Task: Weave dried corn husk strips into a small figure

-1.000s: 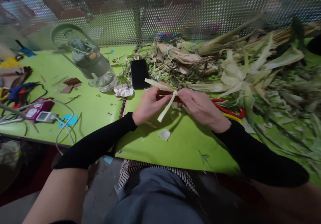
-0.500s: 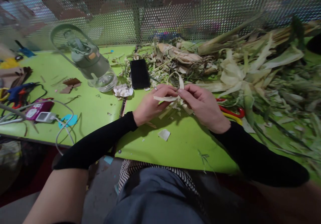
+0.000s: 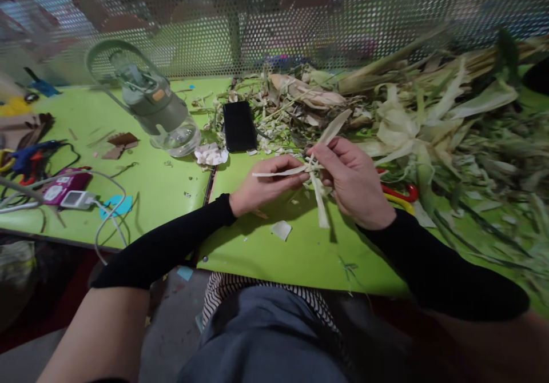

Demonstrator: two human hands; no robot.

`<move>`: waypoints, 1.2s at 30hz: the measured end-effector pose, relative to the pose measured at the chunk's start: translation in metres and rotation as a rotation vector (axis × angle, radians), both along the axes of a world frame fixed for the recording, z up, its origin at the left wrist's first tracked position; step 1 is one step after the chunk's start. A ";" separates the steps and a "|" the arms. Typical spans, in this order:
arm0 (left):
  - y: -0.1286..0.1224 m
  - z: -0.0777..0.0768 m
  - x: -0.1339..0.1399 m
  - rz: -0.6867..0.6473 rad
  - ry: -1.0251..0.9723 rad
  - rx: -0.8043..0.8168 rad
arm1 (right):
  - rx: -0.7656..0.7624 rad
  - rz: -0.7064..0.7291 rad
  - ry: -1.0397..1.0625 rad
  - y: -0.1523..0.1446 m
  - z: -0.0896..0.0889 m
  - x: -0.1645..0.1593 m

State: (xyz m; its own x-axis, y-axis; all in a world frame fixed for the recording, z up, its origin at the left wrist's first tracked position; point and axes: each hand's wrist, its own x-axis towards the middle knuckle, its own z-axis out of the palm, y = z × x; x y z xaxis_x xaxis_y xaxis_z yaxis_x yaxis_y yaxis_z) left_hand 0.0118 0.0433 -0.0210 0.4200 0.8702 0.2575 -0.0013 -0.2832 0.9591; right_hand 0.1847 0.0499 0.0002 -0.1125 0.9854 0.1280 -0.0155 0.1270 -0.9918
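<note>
Pale corn husk strips [image 3: 319, 197] cross and meet in a small knotted or woven centre between my two hands, just above the green table. One strip points left over my left hand [image 3: 272, 180], whose thumb and fingers pinch the work near its centre. My right hand [image 3: 354, 180] grips it from the other side, thumb and forefinger closed at the centre. Another strip rises up and right past the right fingertips, and one hangs down toward the table. Red and yellow handles [image 3: 401, 194] lie partly hidden behind my right wrist.
A black phone [image 3: 239, 126] and crumpled white paper [image 3: 211, 155] lie beyond my left hand, beside a green water bottle [image 3: 160, 108]. Corn husks [image 3: 407, 123] and scraps heap up at the back and right. A white cable [image 3: 122, 186] loops over the left table edge.
The husk piece has turned and opened out: one strip now hangs down and another points up right. My right hand has shifted slightly right; my left fingers have straightened a little.
</note>
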 end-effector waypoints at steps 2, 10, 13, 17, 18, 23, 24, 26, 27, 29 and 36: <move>-0.001 -0.001 0.001 -0.026 -0.035 -0.057 | -0.036 0.050 -0.018 0.000 0.001 0.000; -0.007 0.004 0.004 -0.128 -0.165 -0.333 | 0.025 0.166 -0.207 -0.001 -0.001 0.002; -0.009 0.011 0.003 -0.150 -0.174 -0.353 | 0.080 0.092 -0.230 0.000 0.000 0.005; -0.011 0.016 0.003 -0.140 -0.189 -0.350 | 0.153 0.021 -0.249 0.005 0.001 0.008; -0.012 0.016 0.002 -0.141 -0.187 -0.333 | 0.156 0.031 -0.250 0.006 0.000 0.008; -0.010 0.015 0.001 -0.094 -0.178 -0.231 | 0.136 0.077 -0.237 0.005 0.001 0.008; -0.008 0.015 0.000 -0.066 -0.179 -0.219 | 0.139 0.084 -0.237 0.003 0.002 0.009; -0.006 0.014 -0.001 -0.021 -0.169 -0.204 | 0.169 0.100 -0.261 0.000 0.002 0.010; -0.005 0.013 -0.002 -0.008 -0.158 -0.202 | 0.199 0.108 -0.289 -0.002 0.002 0.011; -0.004 0.013 -0.003 0.011 -0.142 -0.202 | 0.301 0.115 -0.363 -0.003 0.000 0.013; -0.004 0.009 0.001 0.030 -0.184 -0.194 | 0.818 0.069 -0.588 0.002 -0.007 0.013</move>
State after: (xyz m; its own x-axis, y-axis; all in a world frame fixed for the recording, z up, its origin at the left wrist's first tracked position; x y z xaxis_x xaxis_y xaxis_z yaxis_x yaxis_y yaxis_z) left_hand 0.0124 0.0398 -0.0119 0.3544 0.9223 0.1542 -0.1752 -0.0965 0.9798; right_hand 0.1981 0.0523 -0.0071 -0.4286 0.6085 0.6678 0.4149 0.7892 -0.4529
